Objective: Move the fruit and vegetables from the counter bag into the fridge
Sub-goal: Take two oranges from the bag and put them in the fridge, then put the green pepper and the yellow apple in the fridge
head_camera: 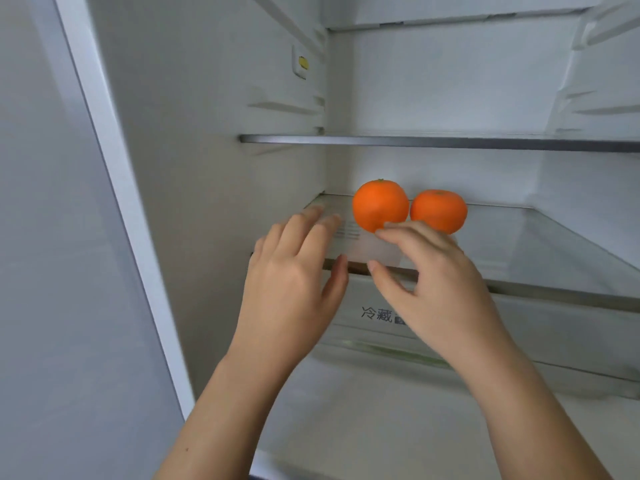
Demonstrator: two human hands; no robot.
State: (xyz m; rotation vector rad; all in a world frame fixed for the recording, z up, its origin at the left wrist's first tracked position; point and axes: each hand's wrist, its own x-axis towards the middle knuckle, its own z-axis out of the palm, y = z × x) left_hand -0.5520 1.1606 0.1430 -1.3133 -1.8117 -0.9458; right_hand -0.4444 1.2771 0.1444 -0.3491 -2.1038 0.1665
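Two oranges sit side by side on a glass shelf (540,237) inside the open fridge: the left orange (380,204) and the right orange (439,210), nearly touching. My left hand (294,268) hovers over the shelf's front left corner, fingers spread, holding nothing. My right hand (429,268) is just in front of the oranges with its fingers apart; the fingertips reach the lower edge of the left orange but do not wrap it. The counter bag is out of sight.
Above is another shelf with a metal front strip (433,142). Below the oranges' shelf is a clear drawer (519,337) with printed characters on its front. The fridge's left wall (207,150) and door frame (114,188) stand close to my left arm.
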